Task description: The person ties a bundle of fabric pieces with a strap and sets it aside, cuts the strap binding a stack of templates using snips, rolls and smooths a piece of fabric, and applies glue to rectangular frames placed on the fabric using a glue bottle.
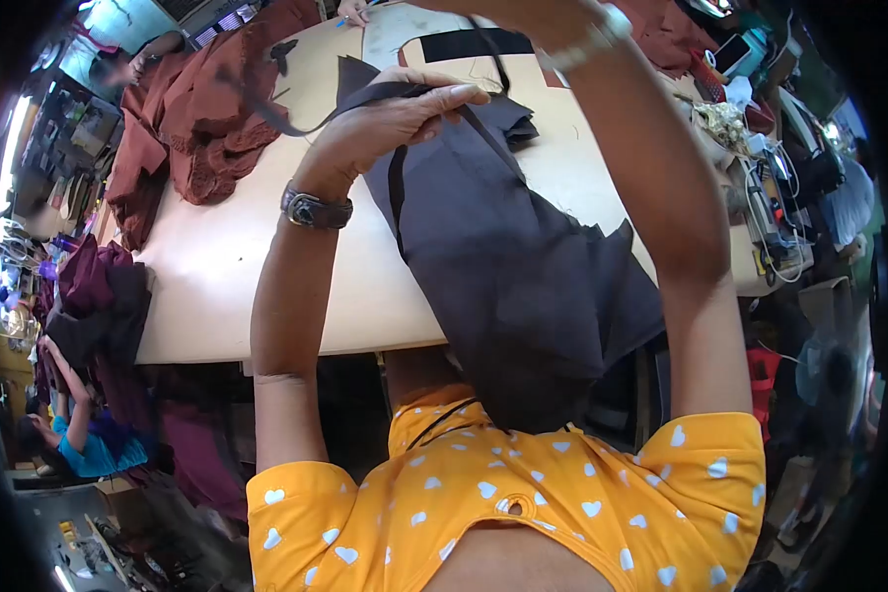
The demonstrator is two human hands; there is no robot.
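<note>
My left hand (395, 118) gripped a dark strap (380, 92) over the dark cloth (493, 247) draped off the counter (197, 296), but I couldn't tell whether my right hand (538, 16), cut off above, was closed.

Right grip (531, 12) — cut off above.

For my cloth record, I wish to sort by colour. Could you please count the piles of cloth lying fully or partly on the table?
Rust: 2 (left pile, far right pile)
Dark grey: 1 (middle pile, partly hanging over the edge)
Total: 3
</note>
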